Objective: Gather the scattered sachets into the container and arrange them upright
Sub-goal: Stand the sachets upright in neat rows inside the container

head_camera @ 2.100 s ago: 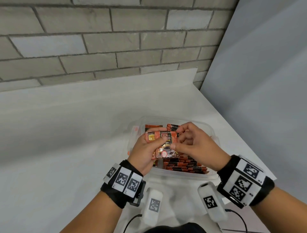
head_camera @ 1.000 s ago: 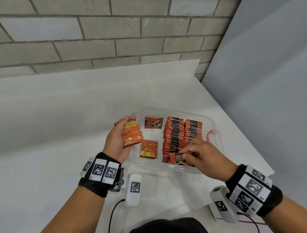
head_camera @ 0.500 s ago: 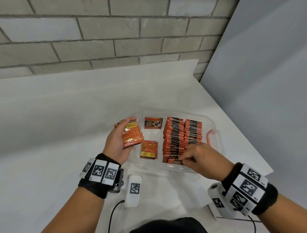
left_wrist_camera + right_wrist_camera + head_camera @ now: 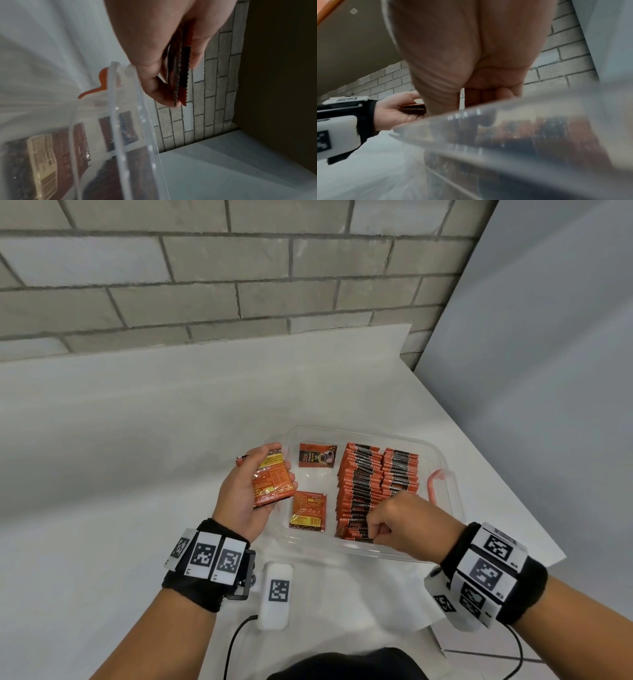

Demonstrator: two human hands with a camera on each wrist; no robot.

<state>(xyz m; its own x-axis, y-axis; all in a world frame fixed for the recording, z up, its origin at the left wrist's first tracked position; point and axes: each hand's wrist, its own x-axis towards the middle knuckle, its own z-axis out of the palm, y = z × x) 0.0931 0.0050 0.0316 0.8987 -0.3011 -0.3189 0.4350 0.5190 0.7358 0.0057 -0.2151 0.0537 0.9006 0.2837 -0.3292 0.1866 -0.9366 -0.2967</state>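
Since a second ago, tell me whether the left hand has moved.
No. The left hand holds its sachets at the same spot beside the container's left wall.

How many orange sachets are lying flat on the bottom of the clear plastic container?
2. One flat orange sachet lies at the far left of the clear plastic container, one nearer. Upright rows or hands could hide more.

The container (image 4: 370, 551) sits on the table (image 4: 137, 440), at the centre of the dial. Inside it, two rows of upright sachets (image 4: 363, 484) fill the 3 o'clock half; one flat sachet (image 4: 318, 455) lies at 11 o'clock, another flat sachet (image 4: 308, 511) at 7 o'clock. The wall (image 4: 205, 268) stands beyond, at 12 o'clock.
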